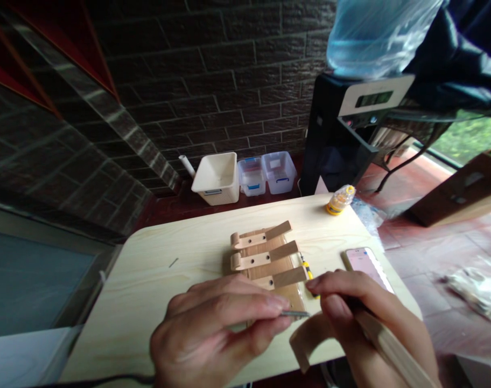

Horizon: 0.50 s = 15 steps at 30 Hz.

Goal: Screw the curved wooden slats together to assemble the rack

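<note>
My left hand (225,328) pinches a thin grey metal screw (294,313) between thumb and fingertips, its tip pointing right. In my right hand (362,312) is a bent wooden hook (310,337), its curved end towards the left hand and its straight part running back under the palm. The screw's tip is close to the hook's curve; whether they touch I cannot tell. Beyond my hands, three similar wooden pieces (261,260) with dark holes lie side by side across a brown cardboard box (251,249). A yellow-and-black screwdriver (307,268) lies beside the box, partly hidden by my right hand.
On the pale wooden table (148,302) are a small dark thin piece (173,262), a phone (369,265) at right and a clear bottle with yellow parts (341,200) at the far corner. Plastic bins (217,178) and a water dispenser (330,134) stand behind the table.
</note>
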Each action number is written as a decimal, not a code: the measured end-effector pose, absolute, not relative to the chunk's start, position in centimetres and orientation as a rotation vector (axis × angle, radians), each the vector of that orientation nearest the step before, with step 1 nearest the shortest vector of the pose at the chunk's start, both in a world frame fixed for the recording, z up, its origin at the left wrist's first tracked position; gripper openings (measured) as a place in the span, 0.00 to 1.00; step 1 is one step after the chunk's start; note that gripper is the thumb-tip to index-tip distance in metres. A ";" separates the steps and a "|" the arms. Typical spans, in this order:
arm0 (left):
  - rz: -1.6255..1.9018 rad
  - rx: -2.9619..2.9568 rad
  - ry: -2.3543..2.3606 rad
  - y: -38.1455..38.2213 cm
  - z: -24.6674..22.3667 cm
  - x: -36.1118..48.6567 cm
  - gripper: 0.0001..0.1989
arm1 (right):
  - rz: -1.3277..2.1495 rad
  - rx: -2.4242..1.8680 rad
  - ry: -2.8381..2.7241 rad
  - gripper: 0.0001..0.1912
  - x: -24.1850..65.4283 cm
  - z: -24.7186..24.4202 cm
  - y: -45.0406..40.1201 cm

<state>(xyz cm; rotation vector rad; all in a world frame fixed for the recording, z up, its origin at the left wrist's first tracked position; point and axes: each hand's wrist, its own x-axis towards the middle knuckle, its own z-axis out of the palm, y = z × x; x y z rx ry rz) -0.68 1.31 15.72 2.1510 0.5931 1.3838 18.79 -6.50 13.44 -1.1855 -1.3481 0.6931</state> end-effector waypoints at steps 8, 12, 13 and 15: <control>1.375 2.188 0.609 1.6 15.4 -0.3 0.09 | 0.718 -1.065 -1.402 0.08 18.5 13.7 -5.9; 1.400 2.188 0.714 1.5 14.6 -0.3 0.07 | 0.728 -1.062 -1.328 0.09 18.4 13.5 -5.8; 1.405 2.182 0.739 1.5 14.4 -0.4 0.07 | 0.708 -1.065 -1.331 0.09 18.5 13.5 -5.7; 1.400 2.182 0.764 1.5 14.1 -0.7 0.07 | 0.644 -1.083 -1.344 0.10 18.8 13.4 -5.7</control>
